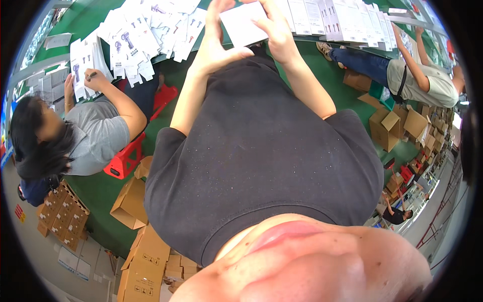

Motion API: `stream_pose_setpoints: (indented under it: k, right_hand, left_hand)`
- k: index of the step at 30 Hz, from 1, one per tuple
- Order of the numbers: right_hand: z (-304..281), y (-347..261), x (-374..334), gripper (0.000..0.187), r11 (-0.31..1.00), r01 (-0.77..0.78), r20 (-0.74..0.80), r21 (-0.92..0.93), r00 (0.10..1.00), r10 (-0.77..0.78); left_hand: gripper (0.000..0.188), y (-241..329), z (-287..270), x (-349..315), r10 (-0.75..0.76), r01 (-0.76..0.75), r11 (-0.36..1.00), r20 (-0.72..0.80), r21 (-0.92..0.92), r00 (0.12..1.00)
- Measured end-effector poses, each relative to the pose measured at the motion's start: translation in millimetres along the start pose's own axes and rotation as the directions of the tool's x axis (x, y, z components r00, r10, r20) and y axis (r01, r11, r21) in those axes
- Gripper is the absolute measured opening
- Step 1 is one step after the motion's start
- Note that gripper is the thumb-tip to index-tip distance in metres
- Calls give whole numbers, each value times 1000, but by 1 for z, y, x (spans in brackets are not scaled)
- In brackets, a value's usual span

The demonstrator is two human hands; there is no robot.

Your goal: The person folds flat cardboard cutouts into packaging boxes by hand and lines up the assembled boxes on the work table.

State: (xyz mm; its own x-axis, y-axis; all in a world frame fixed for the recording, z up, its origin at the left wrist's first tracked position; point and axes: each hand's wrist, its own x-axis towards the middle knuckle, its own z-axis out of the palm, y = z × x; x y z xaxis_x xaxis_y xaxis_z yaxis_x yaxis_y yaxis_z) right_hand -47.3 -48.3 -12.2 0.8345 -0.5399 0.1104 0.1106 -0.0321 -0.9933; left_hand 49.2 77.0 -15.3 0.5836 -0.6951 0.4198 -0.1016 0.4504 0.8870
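A plain white box (243, 25), or a folded carton of that shape, is held up over the table's near edge. My right hand (275, 31) grips it at its right side, with the thumb lying on the white face. On the other side is my left hand (215, 44), its thumb stretched out below the box and its fingers reaching up along the left edge. That palm looks open, and whether its fingertips touch the box I cannot tell. The upper fingers of both hands run out at the top of the picture.
Printed white cartons (132, 43) lie heaped at left on the green table; more cartons (347, 22) stand in a row at right. A co-worker in grey (95, 126) handles cartons at left, another (422, 83) stands at right. Brown boxes (385, 126) and a red stool (126, 158) are on the floor.
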Motion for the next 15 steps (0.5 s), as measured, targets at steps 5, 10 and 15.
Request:
stream_pose_setpoints:
  k: [5,10,15]
  right_hand:
    - [9,-24,-10,54,734,184,136,-653,983,-125]
    - [-15,61,-7,57,668,172,31,-724,976,-217]
    - [-75,172,-37,55,142,-82,-82,-986,997,7]
  left_hand:
    - [51,-31,-28,-13,31,-146,761,189,632,981]
    - [45,-50,-33,-26,-27,-84,577,121,812,992]
    - [40,-84,-62,-41,-160,150,672,-56,725,986]
